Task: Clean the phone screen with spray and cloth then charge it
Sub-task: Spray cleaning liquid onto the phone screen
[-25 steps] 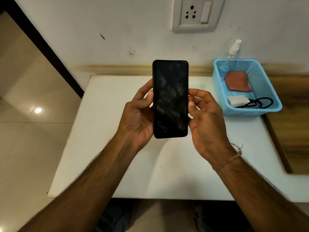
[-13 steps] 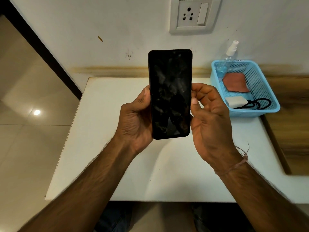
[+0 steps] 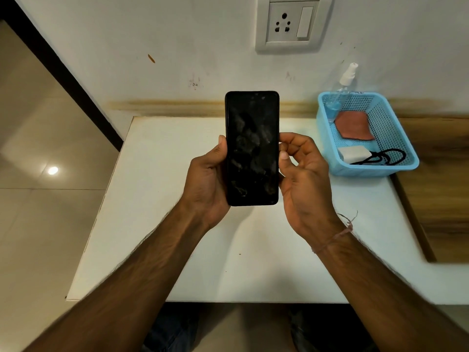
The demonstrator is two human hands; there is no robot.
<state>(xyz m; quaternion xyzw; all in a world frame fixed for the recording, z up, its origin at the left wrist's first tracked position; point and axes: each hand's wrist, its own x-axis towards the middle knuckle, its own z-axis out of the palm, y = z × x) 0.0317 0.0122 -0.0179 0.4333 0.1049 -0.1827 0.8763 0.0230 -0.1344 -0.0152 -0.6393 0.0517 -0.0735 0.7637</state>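
A white bench (image 3: 157,224) stands against a scuffed white wall with a wall socket (image 3: 291,24) above it. At the bench's far right a blue basket (image 3: 375,171) holds a spray bottle (image 3: 347,80) leaning in its back corner, a reddish cloth (image 3: 355,128), a white charger (image 3: 354,153) and a black cable (image 3: 388,157). The phone (image 3: 252,148) is held upright above the bench between both hands, its dark screen facing the camera and covered in smudges. With everything in the basket untouched, this looks like the check before cleaning begins. To do it well, the left hand (image 3: 208,181) should probably take the whole weight, gripping only the edges so the glass stays clear. That would free the right hand (image 3: 302,179) to reach for the spray bottle. A light mist, better put on the cloth, would keep liquid out of the ports. The left hand wraps the phone's lower left side from behind, its thumb lying along the left edge. The right hand sits at the right edge with fingers curled, thumb and fingertips lightly pinching the rim and palm turned toward the phone.
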